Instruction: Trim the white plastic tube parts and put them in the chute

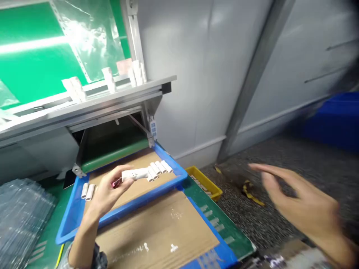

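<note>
1. Left of centre in the frame, the left hand (109, 190) is clamped on a white tube (136, 174) between thumb and fingers, over the blue tray (67, 220).
2. The tube's right end meets a row of short tubes (159, 168) in view; whether they touch, I cannot tell.
3. Two more tubes (88, 191) lie at the tray's left end, on cardboard (129, 196).
4. At the frame's lower right, the right hand (305, 201) is in the air, thumb and forefinger apart.
5. A yellow bin (218, 193) sits beyond the green surface (238, 239), right of centre.
</note>
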Motion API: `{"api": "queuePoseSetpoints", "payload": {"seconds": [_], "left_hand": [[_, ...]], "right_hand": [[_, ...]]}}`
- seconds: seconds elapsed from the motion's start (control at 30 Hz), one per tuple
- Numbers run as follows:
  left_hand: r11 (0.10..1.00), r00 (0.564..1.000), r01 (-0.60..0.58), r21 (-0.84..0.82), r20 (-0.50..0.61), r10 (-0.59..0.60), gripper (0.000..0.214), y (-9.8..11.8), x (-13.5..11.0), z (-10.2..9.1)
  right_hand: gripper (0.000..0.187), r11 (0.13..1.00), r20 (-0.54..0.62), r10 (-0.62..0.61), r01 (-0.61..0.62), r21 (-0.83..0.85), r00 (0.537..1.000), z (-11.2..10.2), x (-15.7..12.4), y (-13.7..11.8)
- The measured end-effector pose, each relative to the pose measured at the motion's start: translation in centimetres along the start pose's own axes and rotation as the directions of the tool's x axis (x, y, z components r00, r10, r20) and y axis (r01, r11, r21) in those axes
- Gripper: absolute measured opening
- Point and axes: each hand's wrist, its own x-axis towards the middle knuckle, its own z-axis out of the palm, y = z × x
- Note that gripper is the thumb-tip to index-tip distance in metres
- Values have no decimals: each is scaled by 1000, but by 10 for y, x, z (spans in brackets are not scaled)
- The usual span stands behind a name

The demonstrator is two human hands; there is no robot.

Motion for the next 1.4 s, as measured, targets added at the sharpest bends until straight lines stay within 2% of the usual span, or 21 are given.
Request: {"api": "queuePoseSetpoints", "payload": {"seconds": [0.03, 0.1, 0.17, 0.23, 0.27, 0.3, 0.37, 0.5, 0.63, 0.83, 1.0, 1.13, 1.2, 1.3, 1.4], "left_hand": [[1000, 1000, 1, -12, -16, -1, 43, 0, -2, 1], [998, 998, 2, -55, -57, -6, 43, -3, -6, 1], [992, 994, -2, -125, -106, -11, 45, -8, -11, -2], [981, 987, -13, -191, -159, -18, 47, -15, -14, -6], [976, 983, -23, -215, -185, -18, 48, -18, -15, -9], [971, 978, -34, -235, -209, -16, 48, -20, -15, -11], [962, 969, -54, -266, -248, -14, 49, -23, -16, -15], [959, 961, -70, -274, -275, -8, 45, -24, -16, -24], [971, 962, -104, -217, -269, 43, 37, -25, -18, -30], [984, 964, -111, -138, -255, 73, 29, -27, -19, -32], [988, 968, -79, -130, -248, 45, 33, -24, -19, -30], [987, 986, -24, -159, -167, -3, 36, -27, -20, -34], [988, 989, -29, -150, -150, 6, 36, -28, -21, -36], [994, 981, -83, -68, -184, 70, 35, -30, -22, -36], [994, 979, -91, -59, -189, 78, 41, -31, -23, -34]], "right_hand": [[26, 985, 24, -60, 55, 166, 998, 16, 28, -36], [26, 861, 143, -171, 77, 504, 975, 45, 73, -108], [37, 669, 339, -313, -47, 741, 887, 69, 101, -171], [53, 504, 472, -464, -214, 837, 750, 87, 113, -221], [58, 446, 509, -505, -294, 846, 697, 93, 116, -240], [58, 401, 532, -518, -359, 843, 670, 97, 116, -256], [50, 338, 559, -496, -445, 829, 664, 104, 114, -277], [42, 282, 549, -450, -471, 836, 705, 112, 108, -290], [41, 312, 539, -428, -441, 842, 725, 119, 102, -290], [40, 249, 538, -454, -479, 842, 710, 119, 96, -291], [40, 269, 532, -435, -458, 847, 727, 119, 95, -287], [40, 292, 526, -441, -438, 850, 727, 121, 95, -284], [44, 296, 536, -450, -447, 844, 714, 122, 95, -284], [52, 304, 573, -435, -486, 820, 695, 123, 96, -285], [48, 309, 587, -411, -499, 809, 698, 125, 95, -285]]}}
